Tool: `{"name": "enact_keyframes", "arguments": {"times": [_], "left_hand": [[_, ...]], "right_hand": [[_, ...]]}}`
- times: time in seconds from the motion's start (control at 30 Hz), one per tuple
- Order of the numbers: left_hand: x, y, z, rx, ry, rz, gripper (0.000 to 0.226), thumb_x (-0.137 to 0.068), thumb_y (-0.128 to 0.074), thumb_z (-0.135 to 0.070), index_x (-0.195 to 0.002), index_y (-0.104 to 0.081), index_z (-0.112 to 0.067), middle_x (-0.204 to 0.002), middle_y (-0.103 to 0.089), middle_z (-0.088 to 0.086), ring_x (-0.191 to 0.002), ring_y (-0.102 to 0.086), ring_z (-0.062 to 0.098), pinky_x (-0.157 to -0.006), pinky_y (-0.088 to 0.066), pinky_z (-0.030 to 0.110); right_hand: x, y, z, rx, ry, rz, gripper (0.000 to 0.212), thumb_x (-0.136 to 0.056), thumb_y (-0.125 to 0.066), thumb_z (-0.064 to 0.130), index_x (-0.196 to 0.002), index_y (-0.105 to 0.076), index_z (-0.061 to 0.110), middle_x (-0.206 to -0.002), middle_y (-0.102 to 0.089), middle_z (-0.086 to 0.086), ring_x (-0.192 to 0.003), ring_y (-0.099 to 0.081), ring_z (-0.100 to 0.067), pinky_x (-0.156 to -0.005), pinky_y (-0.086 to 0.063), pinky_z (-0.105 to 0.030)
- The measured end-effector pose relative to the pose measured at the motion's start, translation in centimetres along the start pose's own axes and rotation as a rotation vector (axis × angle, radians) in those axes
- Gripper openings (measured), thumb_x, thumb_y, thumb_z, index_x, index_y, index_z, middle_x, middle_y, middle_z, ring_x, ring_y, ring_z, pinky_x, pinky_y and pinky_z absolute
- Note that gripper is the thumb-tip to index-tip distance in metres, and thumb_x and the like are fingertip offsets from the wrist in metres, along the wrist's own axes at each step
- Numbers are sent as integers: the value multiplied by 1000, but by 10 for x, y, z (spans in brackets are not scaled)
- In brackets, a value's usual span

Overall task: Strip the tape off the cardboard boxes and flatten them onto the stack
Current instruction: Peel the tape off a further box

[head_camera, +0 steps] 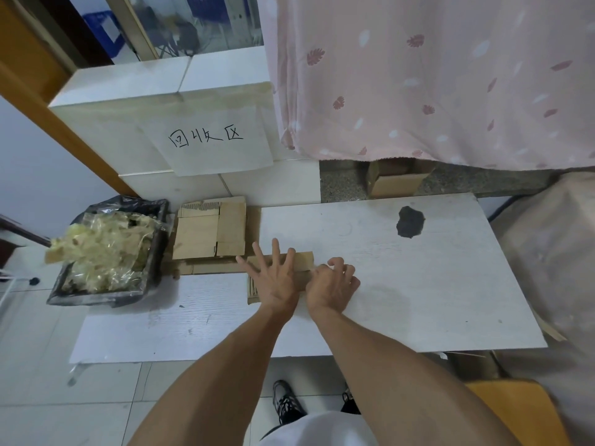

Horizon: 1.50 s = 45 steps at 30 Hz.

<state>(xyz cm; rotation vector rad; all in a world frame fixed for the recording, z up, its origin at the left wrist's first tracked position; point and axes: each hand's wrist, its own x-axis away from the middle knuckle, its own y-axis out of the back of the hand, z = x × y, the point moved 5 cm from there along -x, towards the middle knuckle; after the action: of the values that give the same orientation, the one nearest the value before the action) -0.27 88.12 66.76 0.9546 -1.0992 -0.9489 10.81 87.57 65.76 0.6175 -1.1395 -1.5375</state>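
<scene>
Left hand (277, 278) lies spread, fingers straight, pressing the cardboard box (302, 262) flat at frame centre on the bench (418, 284); right hand (333, 284), fingers curled, picks at its right end; stack (209, 233) sits just upper-left, nearer the left hand.

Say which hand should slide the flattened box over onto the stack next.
Left, probably. The left hand lies flat with spread fingers on the flattened box, on the side nearest the stack. The right hand, fingers curled at the box's right edge, is farther from it.
</scene>
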Motion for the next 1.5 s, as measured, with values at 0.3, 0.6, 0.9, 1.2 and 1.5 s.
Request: {"name": "enact_keyframes", "arguments": {"times": [0.3,0.6,0.9,1.2,1.5], "left_hand": [[-24,4,90,120,107,38,84,-77,-72,-50,-144,-21,-42,-165,12,3,-147,13,47,-106,2,80],[-15,0,21,273,-9,-34,98,-66,-73,-70,-141,-18,-37,-164,7,9,-149,7,44,-107,7,75],[-22,22,-20,114,-29,-75,81,-79,-63,-16,-145,-18,-32,-163,12,18,-145,14,53,-107,9,77],[-32,21,-68,170,-125,-86,96,-74,-32,-89,-154,-16,-37,-165,7,10,-149,15,40,-97,36,64],[-14,47,-17,471,-84,-419,28,-89,-66,-44,-113,-68,-30,-155,-37,7,-150,-17,32,-116,10,63]], "right_hand": [[-45,33,-90,35,-354,-43,20,-91,-58,21,-102,-74,14,-119,-52,-8,-114,-42,-31,-95,-36,-41],[-13,14,-27,-108,-90,-91,29,-97,-54,39,-117,-66,22,-130,-52,-4,-120,-42,-27,-98,-34,-39],[-39,58,-63,-288,-225,-271,46,-96,-55,43,-134,-53,16,-129,-51,-13,-117,-44,-34,-94,-36,-44],[-53,70,-77,-311,-99,-187,63,-88,-59,59,-135,-50,18,-133,-47,-8,-121,-40,-28,-98,-35,-41],[-43,58,-18,-286,268,-109,51,-86,-64,56,-122,-63,20,-125,-52,-3,-114,-46,-25,-92,-40,-37]]}}
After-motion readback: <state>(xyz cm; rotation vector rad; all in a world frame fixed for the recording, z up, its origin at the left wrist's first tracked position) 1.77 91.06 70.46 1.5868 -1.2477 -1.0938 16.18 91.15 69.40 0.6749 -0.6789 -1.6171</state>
